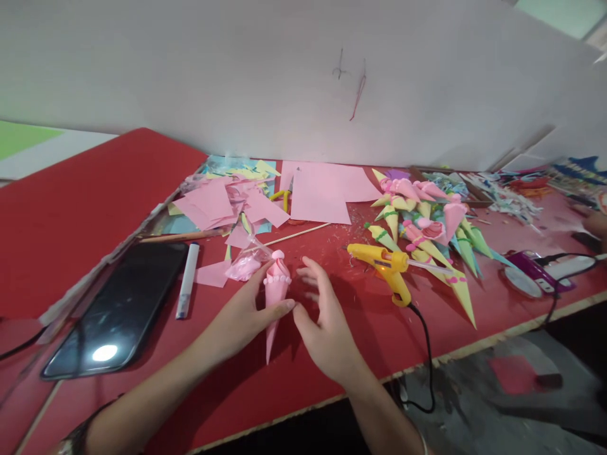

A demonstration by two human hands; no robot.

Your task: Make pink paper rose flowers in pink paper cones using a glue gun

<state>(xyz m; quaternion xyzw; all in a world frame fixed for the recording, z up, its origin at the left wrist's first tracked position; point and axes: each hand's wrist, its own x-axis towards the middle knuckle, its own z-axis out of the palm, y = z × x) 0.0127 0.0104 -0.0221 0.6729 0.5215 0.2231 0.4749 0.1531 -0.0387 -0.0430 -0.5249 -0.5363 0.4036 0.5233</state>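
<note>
A pink paper cone (275,294) with small pink pom-poms round its rim and one on top points its tip toward me. My left hand (256,302) grips it from the left, thumb across its front. Just to its right, my right hand (322,316) is open with the fingers apart, its thumb near the left thumb; nothing shows in it. Behind the cone lies a clear plastic bag (246,266) with pink bits inside. A yellow glue gun (382,262) rests on the red table to the right of my right hand.
Several finished paper cones (427,221) are piled at the right. Pink paper sheets (320,193) and scraps (208,202) lie at the back. A phone (118,309) and a marker (188,278) are on the left. The glue gun's black cord (429,354) hangs over the table edge. Another person's hand (595,222) shows far right.
</note>
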